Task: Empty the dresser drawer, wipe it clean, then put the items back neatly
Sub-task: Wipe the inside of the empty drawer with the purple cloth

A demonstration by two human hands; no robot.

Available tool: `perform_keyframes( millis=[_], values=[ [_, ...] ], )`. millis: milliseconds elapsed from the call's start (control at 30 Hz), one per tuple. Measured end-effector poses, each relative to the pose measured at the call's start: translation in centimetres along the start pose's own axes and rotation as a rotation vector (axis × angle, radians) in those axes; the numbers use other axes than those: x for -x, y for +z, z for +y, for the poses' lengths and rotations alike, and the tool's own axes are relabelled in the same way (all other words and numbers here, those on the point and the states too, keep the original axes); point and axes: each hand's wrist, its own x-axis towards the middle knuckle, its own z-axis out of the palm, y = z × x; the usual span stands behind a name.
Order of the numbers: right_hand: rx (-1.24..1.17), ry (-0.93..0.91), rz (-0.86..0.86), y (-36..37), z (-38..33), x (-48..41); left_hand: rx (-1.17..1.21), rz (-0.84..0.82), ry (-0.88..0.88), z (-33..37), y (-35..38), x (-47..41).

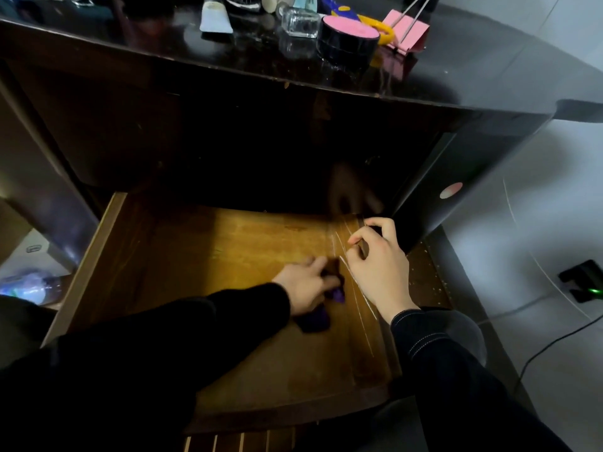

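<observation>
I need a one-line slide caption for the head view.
Left hand holds a purple cloth on the open drawer's floor.

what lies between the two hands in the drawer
Head view: a narrow strip of drawer floor crossed by pale diagonal streaks. A corner of the purple cloth held by the left hand pokes into it, toward the right hand.

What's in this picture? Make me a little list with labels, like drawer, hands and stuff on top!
drawer: pulled open, wooden floor showing
left hand: grips purple cloth on the drawer floor
right hand: fingers curled by the drawer's right wall; grip unclear
dresser top: pink-lidded jar, glass bottle, pink binder clip
stage: wiping
</observation>
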Motion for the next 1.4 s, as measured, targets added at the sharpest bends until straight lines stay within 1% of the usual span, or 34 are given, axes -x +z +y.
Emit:
perform_keyframes(
  millis=[100,133,200,233,300,433,500,567,600,633,733,767,800,833,867,1000,1033,1067,1100,1200,1267,1333,1400],
  values=[
    [0.002,0.002,-0.005,0.0,-0.1,0.0,0.010,0.049,-0.245,-2.0,-0.3,-3.1],
    [0.001,0.005,-0.007,-0.1,-0.2,0.0,0.007,0.051,-0.301,-2.2,-0.3,-3.7],
    [0.005,0.010,-0.010,-0.2,-0.3,0.0,-0.008,0.033,-0.319,-1.7,-0.5,-3.8],
    [0.008,0.013,-0.011,-0.3,-0.4,0.1,-0.005,0.015,-0.284,-1.1,-0.5,-3.2],
    [0.009,0.018,-0.012,-0.4,-0.4,0.0,0.002,-0.025,-0.151,0.3,-0.1,-0.9],
    [-0.010,0.019,-0.008,-0.4,-0.5,0.0,-0.059,-0.094,0.237,2.7,0.7,4.7],
    [-0.011,0.010,-0.005,-0.3,-0.5,0.1,-0.088,-0.143,0.425,2.2,0.1,5.7],
    [-0.011,0.007,-0.002,-0.2,-0.3,0.0,-0.143,-0.139,0.548,0.5,-0.4,5.3],
    [-0.012,0.010,-0.002,-0.1,-0.2,0.0,-0.174,-0.119,0.563,-0.2,-0.5,4.8],
    [-0.015,0.013,-0.001,-0.1,-0.2,0.0,-0.190,-0.100,0.533,-0.8,-0.7,4.2],
    [-0.016,0.008,0.004,-0.1,-0.2,0.0,-0.128,-0.067,0.270,-0.6,-1.3,2.1],
    [-0.012,0.008,0.005,-0.1,-0.2,0.0,-0.109,-0.060,0.199,-0.1,-1.5,1.7],
    [-0.009,0.009,0.006,-0.1,-0.2,0.0,-0.093,-0.057,0.166,0.6,-1.5,1.6],
    [-0.009,0.012,0.004,-0.1,-0.2,0.1,-0.078,-0.061,0.174,1.2,-1.3,1.8],
    [-0.011,0.012,0.002,-0.1,-0.2,0.1,-0.065,-0.074,0.223,1.8,-0.9,2.3],
    [-0.012,0.015,-0.006,0.0,-0.2,0.0,-0.117,-0.195,0.618,3.4,0.1,5.2],
    [-0.013,0.016,-0.007,0.0,-0.2,0.1,-0.131,-0.208,0.661,3.6,0.3,5.5],
    [-0.012,0.018,-0.005,0.0,-0.2,0.1,-0.136,-0.197,0.656,3.6,0.4,5.4],
    [-0.010,0.020,0.000,0.0,-0.2,0.1,-0.126,-0.163,0.613,3.4,0.4,5.1],
    [-0.008,0.010,0.005,0.0,-0.2,0.1,-0.073,-0.057,0.393,2.6,-0.7,3.3],
    [-0.005,0.003,0.003,0.0,-0.2,0.1,-0.075,-0.049,0.315,2.4,-1.0,2.8],
    [-0.006,0.006,0.003,0.0,-0.2,0.1,-0.097,-0.052,0.370,2.6,-0.5,3.4],
    [-0.011,0.010,0.004,0.0,-0.1,0.1,-0.136,-0.036,0.510,2.7,0.2,4.8]
  ],
)
